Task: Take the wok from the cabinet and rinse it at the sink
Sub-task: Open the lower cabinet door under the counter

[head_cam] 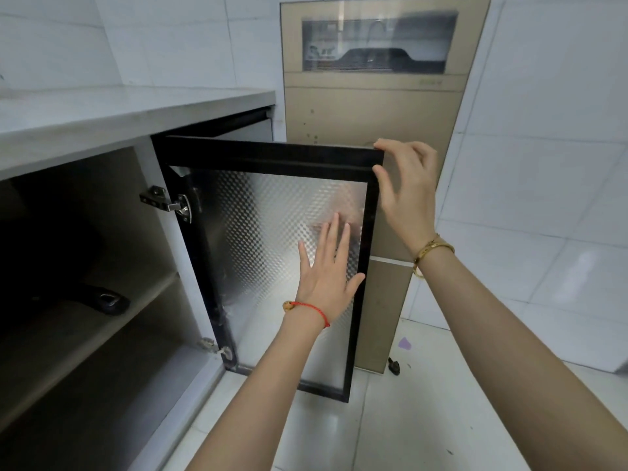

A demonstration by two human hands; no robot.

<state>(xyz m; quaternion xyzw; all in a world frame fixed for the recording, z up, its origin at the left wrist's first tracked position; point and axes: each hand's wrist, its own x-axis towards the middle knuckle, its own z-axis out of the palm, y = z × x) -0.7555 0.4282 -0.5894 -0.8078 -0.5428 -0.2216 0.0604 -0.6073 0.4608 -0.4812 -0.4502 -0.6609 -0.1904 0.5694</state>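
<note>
The cabinet (102, 232) under the counter stands open, its black-framed door (272, 154) with patterned glass swung out to the right. On the middle shelf, in the dark, a black wok handle (105, 300) sticks out; the wok's bowl is lost in shadow. My left hand (326, 273) lies flat with straight fingers against the door's inner glass. My right hand (404, 185) is at the door's top right corner, thumb and fingertips loosely on the frame edge.
A grey countertop (119, 113) runs above the cabinet. A tall gold-coloured appliance (370, 107) stands right behind the open door. The floor is white tile (424, 419), with a small dark object (394, 366) near the appliance's foot. No sink is in view.
</note>
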